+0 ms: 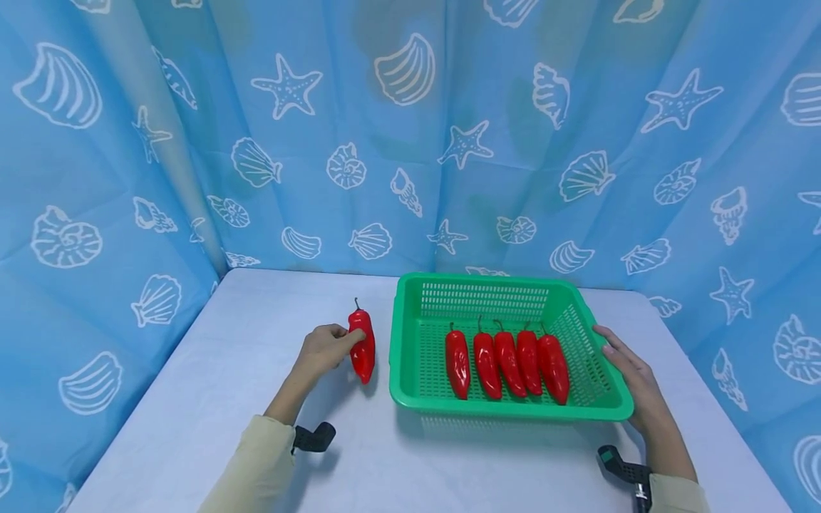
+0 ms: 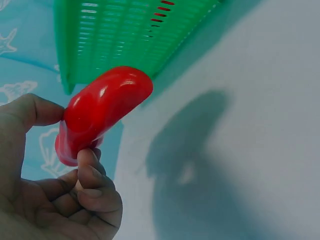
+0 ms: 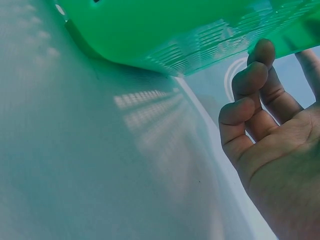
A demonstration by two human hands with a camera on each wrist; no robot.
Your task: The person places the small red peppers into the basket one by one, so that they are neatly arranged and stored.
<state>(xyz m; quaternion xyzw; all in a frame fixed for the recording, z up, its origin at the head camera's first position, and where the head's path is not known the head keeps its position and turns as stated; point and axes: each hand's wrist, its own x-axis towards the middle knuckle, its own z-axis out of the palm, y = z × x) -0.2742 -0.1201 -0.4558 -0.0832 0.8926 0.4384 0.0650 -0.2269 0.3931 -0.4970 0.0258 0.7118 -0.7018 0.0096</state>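
My left hand (image 1: 323,349) pinches a shiny red pepper (image 1: 362,345) between thumb and fingers, left of the green basket (image 1: 507,410). The pepper hangs stem away from me, its shadow falling on the tabletop. In the left wrist view the thumb presses one side of the pepper (image 2: 107,97) and fingertips support it from below. Inside the basket several red peppers (image 1: 485,365) lie side by side, stems toward the back. At the basket's right edge, my right hand (image 1: 638,385) holds the rim; bent fingers (image 3: 250,77) show under it in the right wrist view.
A white cloth (image 1: 192,385) covers the table. Blue curtains (image 1: 359,135) with white shell and starfish prints hang behind it and along both sides. Black camera mounts are strapped at the left wrist (image 1: 314,437) and the right wrist (image 1: 618,463).
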